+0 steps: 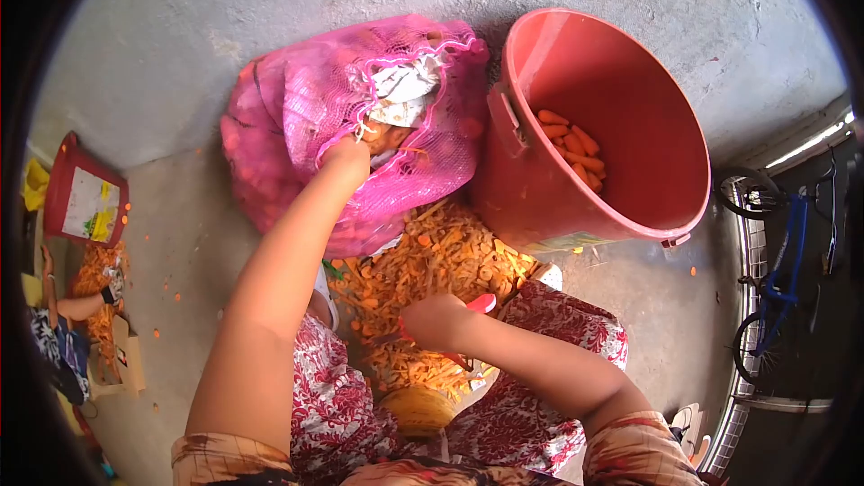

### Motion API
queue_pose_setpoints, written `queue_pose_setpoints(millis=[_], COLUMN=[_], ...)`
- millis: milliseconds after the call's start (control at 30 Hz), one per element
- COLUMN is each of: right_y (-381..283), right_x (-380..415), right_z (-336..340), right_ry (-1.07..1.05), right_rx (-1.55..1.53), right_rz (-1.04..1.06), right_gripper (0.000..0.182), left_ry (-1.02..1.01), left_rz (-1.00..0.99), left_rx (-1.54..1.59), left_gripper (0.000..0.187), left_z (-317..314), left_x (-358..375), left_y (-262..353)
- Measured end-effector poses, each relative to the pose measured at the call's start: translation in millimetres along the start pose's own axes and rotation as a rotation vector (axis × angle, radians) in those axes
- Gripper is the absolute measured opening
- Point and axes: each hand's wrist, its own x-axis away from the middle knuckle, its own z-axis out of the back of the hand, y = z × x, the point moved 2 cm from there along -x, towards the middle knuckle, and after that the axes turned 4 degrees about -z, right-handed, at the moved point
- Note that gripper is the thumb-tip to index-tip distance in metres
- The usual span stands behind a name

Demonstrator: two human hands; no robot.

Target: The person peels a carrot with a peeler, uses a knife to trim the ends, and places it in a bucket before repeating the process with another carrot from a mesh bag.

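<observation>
My left hand (346,160) reaches into the mouth of a pink mesh sack (288,117). Its fingers are hidden inside, so I cannot see whether they grip anything. Carrots (385,137) and some white cloth (407,85) show in the sack's opening. Between my knees, my right hand (434,322) is closed around a red-handled tool (482,303), whose working end is not clear. Below that hand lies a heap of orange carrot peelings (432,252), spread over the floor between my legs.
A big red bucket (621,126) with several peeled carrots (573,146) inside leans beside the sack, by the grey wall. At far left, another person's hand (110,293) is near more peelings and a smaller red bucket (90,198). A blue bicycle (787,252) stands right.
</observation>
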Motion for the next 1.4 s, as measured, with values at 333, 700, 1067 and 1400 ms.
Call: queue_pose_setpoints(millis=[333,700,1067,1400], right_y=[2.1,3.5,0.8,6.0], right_x=[0.6,4.8,2.8,6.3], right_z=[1.1,5.1,3.1,2.6], right_ry=[0.009,0.027,0.04,0.072], right_rx=[-0.008,0.003,-0.005,0.036], right_rz=[0.012,0.008,-0.002,0.028], right_gripper=[0.017,0.019,0.017,0.018], left_ry=[0.119,0.158,-0.166,-0.083], left_rz=[0.151,-0.06,-0.416,-0.335], left_rx=[0.491,0.395,-0.801,-0.842], left_gripper=[0.047,0.048,0.043,0.024], left_z=[6.4,11.9,-29.3,-8.1], left_x=[17.9,20.8,-38.4,-24.3], left_y=[-7.3,-6.5,11.4,36.0])
